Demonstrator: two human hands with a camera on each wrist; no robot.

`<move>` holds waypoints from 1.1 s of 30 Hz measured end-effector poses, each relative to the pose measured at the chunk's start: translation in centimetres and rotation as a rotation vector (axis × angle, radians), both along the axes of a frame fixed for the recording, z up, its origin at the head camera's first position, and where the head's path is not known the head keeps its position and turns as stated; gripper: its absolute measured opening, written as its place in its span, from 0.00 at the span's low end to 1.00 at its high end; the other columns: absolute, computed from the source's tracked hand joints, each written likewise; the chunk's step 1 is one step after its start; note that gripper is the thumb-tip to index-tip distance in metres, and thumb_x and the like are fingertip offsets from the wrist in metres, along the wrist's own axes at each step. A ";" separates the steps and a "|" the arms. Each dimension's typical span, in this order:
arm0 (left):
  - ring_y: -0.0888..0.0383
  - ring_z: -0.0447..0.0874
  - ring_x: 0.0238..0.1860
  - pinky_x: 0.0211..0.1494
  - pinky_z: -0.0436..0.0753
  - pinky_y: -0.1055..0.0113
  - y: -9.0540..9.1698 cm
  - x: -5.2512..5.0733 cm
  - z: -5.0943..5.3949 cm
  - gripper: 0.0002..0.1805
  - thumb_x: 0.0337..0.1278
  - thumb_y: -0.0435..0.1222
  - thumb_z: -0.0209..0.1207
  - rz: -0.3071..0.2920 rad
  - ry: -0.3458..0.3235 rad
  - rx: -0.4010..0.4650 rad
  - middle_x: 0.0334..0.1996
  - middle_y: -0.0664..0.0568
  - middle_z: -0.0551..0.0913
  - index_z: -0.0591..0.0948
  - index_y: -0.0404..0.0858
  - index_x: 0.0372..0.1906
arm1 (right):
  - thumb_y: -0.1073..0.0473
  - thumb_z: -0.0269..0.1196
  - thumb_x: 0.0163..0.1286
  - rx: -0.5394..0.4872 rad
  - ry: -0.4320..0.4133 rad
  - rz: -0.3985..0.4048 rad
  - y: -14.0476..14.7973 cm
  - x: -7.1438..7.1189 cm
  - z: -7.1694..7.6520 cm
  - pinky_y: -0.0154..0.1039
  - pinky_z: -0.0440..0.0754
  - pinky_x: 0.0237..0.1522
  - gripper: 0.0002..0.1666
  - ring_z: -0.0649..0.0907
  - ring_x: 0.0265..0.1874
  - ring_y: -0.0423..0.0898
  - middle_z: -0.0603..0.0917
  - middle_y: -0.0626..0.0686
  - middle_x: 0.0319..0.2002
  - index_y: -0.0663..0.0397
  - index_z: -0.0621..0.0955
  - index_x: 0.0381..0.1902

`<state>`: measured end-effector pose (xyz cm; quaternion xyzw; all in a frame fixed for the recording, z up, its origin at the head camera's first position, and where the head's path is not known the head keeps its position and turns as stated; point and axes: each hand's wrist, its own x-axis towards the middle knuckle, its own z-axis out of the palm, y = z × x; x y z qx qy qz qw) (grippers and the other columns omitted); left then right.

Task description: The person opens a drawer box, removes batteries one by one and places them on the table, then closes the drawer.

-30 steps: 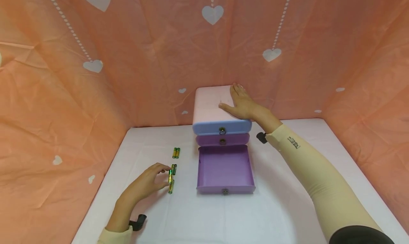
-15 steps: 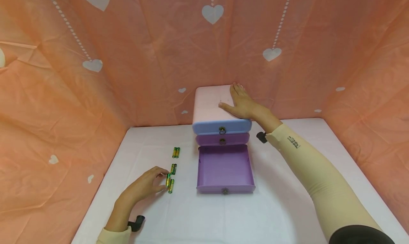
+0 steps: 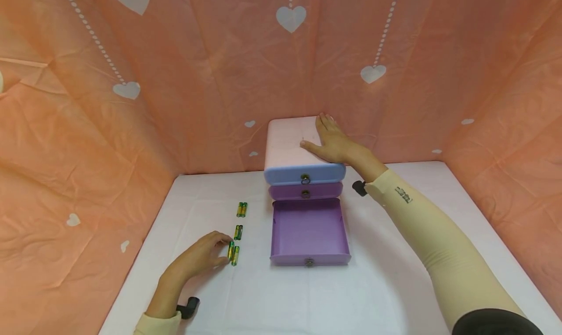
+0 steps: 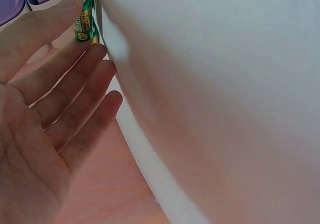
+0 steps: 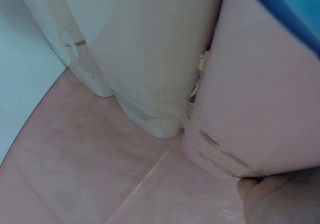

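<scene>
My left hand (image 3: 197, 254) pinches a green and yellow battery (image 3: 230, 250) between thumb and fingertips, right beside another battery (image 3: 235, 256) on the white table. In the left wrist view the thumb and index finger hold that battery (image 4: 84, 21); the other fingers stretch out loosely. My right hand (image 3: 332, 144) rests flat on the pink top of a small drawer cabinet (image 3: 287, 142). Its bottom purple drawer (image 3: 309, 260) is pulled out, with nothing visible inside. In the right wrist view part of the right hand (image 5: 280, 199) lies against the pink casing (image 5: 255, 99).
Two more battery pairs lie behind: a nearer pair (image 3: 238, 232) and a farther pair (image 3: 242, 209). Above the pulled-out drawer are a purple drawer front (image 3: 285, 192) and a blue one (image 3: 285, 176). A peach curtain (image 3: 210, 106) with hearts surrounds the table (image 3: 263, 301).
With the battery in its fingers, my left hand has shifted slightly left and toward me, bringing it beside the nearest battery. My right hand stays on the cabinet.
</scene>
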<state>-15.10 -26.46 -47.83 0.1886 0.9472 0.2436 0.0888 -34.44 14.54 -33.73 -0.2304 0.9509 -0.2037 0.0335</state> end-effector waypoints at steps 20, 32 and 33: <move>0.39 0.80 0.64 0.72 0.78 0.41 -0.1 0.0 -0.3 0.26 0.57 0.35 0.78 -0.004 -0.017 -0.019 0.58 0.45 0.84 0.84 0.35 0.59 | 0.28 0.49 0.81 -0.007 -0.001 0.003 0.0 -0.1 0.0 0.52 0.30 0.86 0.63 0.33 0.86 0.60 0.31 0.67 0.86 0.70 0.37 0.84; 0.39 0.78 0.67 0.74 0.76 0.40 0.0 0.1 -0.4 0.27 0.56 0.34 0.79 0.026 -0.049 -0.025 0.61 0.45 0.83 0.84 0.36 0.60 | 0.27 0.49 0.81 -0.009 0.000 -0.001 0.0 -0.2 -0.1 0.52 0.30 0.86 0.63 0.33 0.86 0.59 0.32 0.67 0.86 0.69 0.38 0.85; 0.38 0.78 0.67 0.74 0.76 0.40 0.0 0.1 -0.4 0.27 0.56 0.34 0.79 0.026 -0.051 -0.025 0.61 0.45 0.83 0.84 0.36 0.60 | 0.27 0.49 0.81 -0.010 -0.001 -0.002 0.0 -0.2 -0.1 0.52 0.30 0.86 0.63 0.33 0.86 0.59 0.32 0.67 0.86 0.69 0.38 0.85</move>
